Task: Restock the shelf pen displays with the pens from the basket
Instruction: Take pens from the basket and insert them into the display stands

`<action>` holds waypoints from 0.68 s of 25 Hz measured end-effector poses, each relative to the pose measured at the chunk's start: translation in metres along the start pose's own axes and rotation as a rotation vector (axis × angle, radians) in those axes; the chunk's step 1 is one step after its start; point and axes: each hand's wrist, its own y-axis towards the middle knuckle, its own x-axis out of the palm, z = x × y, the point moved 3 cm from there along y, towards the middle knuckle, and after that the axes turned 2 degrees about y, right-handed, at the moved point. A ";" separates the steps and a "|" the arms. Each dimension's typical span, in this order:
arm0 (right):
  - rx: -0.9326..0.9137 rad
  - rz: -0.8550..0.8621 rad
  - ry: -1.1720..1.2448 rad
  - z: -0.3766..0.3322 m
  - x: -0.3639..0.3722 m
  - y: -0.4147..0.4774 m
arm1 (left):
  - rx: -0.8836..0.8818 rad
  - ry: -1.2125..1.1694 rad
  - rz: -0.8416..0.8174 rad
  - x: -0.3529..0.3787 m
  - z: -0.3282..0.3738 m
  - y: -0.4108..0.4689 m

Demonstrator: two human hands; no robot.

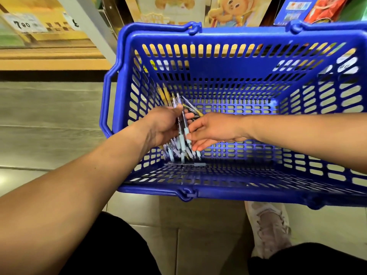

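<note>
Black-trousered knees [111, 245] and pale sneaker [270, 229] nearest; beyond them, blue slotted plastic basket [238, 193] on the floor. Inside it my left hand [164, 124] grips a bundle of clear pastel-grip pens [181, 135]; my right hand [216, 130] touches the bundle with straight fingers. One loose grey-grip pen [186, 165] lies on the basket floor. Wooden shelf [49, 62] behind.

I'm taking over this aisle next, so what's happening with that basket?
A person is bent over a blue basket that sits in front of the shelves. Their left hand grips a bundle of pens inside it, while the right hand reaches in with fingers extended, touching the bundle. One loose pen lies on the basket floor. No pen display shows in this view.
</note>
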 end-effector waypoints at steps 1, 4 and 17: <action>0.003 -0.019 0.032 0.002 -0.002 0.000 | 0.022 -0.027 0.008 0.001 0.002 0.000; 0.110 0.044 -0.245 0.015 -0.018 0.005 | 0.088 -0.014 0.052 0.000 0.006 0.000; 0.279 0.558 -1.303 0.021 -0.027 0.047 | 0.092 -0.007 0.075 -0.010 0.014 0.003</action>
